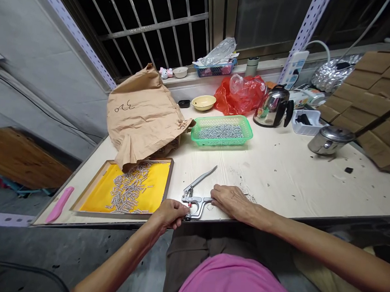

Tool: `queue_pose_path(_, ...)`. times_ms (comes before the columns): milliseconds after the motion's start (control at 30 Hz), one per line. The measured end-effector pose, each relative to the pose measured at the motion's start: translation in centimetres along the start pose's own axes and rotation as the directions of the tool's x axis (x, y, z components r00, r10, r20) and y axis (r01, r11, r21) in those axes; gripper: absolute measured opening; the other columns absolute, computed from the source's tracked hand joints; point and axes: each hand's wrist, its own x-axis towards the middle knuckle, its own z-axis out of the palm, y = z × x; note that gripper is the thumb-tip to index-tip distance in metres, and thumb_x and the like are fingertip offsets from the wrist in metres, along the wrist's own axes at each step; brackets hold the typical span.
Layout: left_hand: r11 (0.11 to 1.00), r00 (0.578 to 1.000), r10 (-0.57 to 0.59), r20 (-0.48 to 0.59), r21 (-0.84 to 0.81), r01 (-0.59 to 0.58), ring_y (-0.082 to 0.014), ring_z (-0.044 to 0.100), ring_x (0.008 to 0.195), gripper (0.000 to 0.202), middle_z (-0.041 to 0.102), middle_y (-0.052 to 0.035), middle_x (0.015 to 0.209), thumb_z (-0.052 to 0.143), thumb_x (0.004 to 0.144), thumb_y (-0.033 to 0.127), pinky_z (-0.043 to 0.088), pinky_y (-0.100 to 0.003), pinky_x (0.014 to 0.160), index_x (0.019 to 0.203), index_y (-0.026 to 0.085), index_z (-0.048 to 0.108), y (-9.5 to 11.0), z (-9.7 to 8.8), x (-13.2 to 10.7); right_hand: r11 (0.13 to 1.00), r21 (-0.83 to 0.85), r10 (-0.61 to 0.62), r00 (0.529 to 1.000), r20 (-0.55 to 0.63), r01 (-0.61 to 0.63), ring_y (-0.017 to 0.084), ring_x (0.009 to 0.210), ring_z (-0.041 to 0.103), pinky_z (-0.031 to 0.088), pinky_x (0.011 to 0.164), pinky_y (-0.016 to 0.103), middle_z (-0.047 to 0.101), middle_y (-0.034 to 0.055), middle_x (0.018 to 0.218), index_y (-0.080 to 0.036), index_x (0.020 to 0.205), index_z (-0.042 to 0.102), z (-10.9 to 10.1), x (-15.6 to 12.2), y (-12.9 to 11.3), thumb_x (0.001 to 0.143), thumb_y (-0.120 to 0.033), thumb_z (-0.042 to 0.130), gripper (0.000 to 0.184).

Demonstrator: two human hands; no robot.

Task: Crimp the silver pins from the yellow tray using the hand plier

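Observation:
A grey metal hand-press plier lies near the table's front edge, its long lever raised at an angle away from me. Closed around the end of its frame is my right hand. My left hand pinches at the plier's jaw, just below a small red part; whatever sits between those fingertips is too small to make out. To the left, a shallow tray with a yellow lining carries a heap of small silvery springs or pins. Behind the plier, a green plastic basket holds more small silvery pieces.
A large brown paper bag leans over the tray's back edge. At far left lies a pink-handled tool. Along the back stand a yellow dish, a red plastic bag and a kettle. A lidded metal pot sits right.

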Motion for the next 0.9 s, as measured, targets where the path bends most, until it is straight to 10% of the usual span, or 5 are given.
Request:
queue_pose_path(167,1.000,1.000,-0.013,0.019,0.008,0.013,-0.0054,0.040,0.031,0.043,0.047,0.0055,0.034,0.074,0.048,0.053,0.023,-0.017,0.035,0.055,0.016,0.054,0.1,0.0,0.2,0.997,-0.023,-0.077,0.994,-0.078,0.075,0.035,0.125,0.034,0.034,0.095,0.047,0.034,0.0179,0.140,-0.017,0.126,0.046,-1.2,1.0,1.9,0.074,-0.050,0.068,0.066)
queue_pose_path(300,1.000,1.000,-0.009,0.007,0.016,0.009,-0.0049,0.038,0.030,0.044,0.047,0.0057,0.034,0.074,0.048,0.054,0.024,-0.017,0.035,0.054,0.016,0.053,0.1,-0.1,0.1,0.987,-0.032,-0.159,0.987,0.023,0.160,0.040,0.130,0.023,0.022,0.101,0.056,0.033,0.0214,0.140,-0.012,0.137,0.034,-1.4,3.5,3.7,0.059,-0.067,0.068,0.102)
queue_pose_path(467,1.000,1.000,0.005,0.005,0.008,-0.005,-0.0046,0.037,0.029,0.045,0.047,0.0054,0.034,0.073,0.049,0.055,0.024,-0.017,0.034,0.053,0.016,0.052,0.0,0.0,0.0,0.977,-0.070,-0.202,0.979,0.033,0.204,0.031,0.104,0.047,0.036,0.092,0.046,0.053,0.0177,0.114,-0.008,0.122,0.048,-1.9,4.7,3.7,0.058,-0.067,0.068,0.090)
queue_pose_path(900,1.000,0.999,0.013,0.038,0.003,-0.014,-0.0041,0.036,0.028,0.043,0.046,0.0066,0.034,0.072,0.052,0.054,0.024,-0.017,0.033,0.054,0.017,0.051,-0.1,-0.1,0.0,0.974,-0.064,-0.221,0.974,-0.048,0.217,0.028,0.096,0.045,0.040,0.083,0.039,0.053,0.0145,0.106,-0.010,0.114,0.051,-1.1,4.0,4.1,0.060,-0.068,0.066,0.080)
